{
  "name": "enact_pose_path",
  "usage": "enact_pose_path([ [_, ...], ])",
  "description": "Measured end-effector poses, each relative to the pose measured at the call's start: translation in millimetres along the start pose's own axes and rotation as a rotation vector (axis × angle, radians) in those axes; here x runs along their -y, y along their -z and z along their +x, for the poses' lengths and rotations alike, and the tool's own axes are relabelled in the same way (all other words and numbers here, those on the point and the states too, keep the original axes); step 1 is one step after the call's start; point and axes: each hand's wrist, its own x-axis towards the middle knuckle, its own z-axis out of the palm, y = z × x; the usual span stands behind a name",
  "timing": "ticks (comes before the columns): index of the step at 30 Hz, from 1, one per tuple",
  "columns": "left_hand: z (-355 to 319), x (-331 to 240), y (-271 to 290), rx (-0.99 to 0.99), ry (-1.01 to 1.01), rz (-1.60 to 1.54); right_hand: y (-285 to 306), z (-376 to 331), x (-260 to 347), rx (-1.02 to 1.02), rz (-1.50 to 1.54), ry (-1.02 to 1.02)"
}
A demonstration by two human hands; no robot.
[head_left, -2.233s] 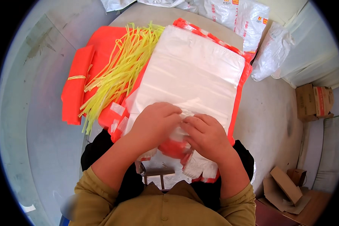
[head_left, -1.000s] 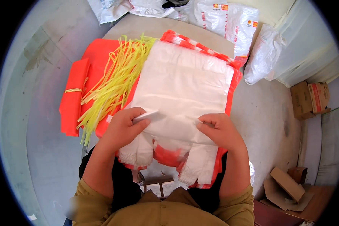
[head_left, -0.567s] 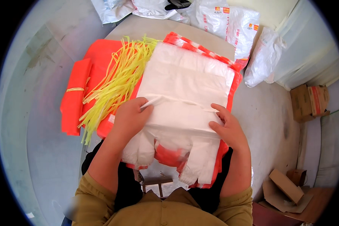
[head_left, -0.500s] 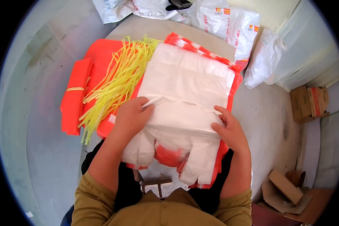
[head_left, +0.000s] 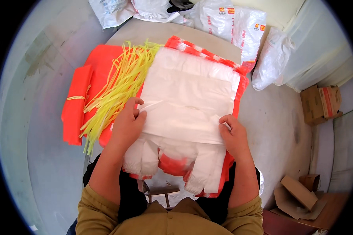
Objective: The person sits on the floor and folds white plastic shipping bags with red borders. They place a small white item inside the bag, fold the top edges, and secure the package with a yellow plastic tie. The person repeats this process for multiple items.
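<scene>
A stack of white plastic vest bags lies in front of me, with handle loops toward my lap. A loose fold runs across its middle. At its left edge is my left hand, fingers loosely bent, thumb and index apart with nothing visible between them. My right hand pinches the right edge of the top white bag, where the film is puckered. Red plastic bags show beneath the white ones, and red-and-white film sticks out at the far edge.
Yellow plastic strips lie left of the stack over red plastic. Beside them is a folded red bundle tied with a band. White sacks stand beyond the table's far edge. Cardboard boxes sit at the right.
My left hand has drawn back leftward from the bag's fold, and the fold lies flatter. The right hand has shifted slightly down and stays at the right edge.
</scene>
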Motion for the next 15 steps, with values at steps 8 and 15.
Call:
enact_pose_path([
  [8, -1.4, 8.8, 4.7, 0.042, -0.085, 0.0, -1.5, -0.1, -11.7, -0.052, -0.058, 0.26],
  [15, -18.6, -7.9, 20.1, 0.198, -0.222, 0.148, 13.0, -13.0, -9.0, 0.095, -0.167, 0.398],
])
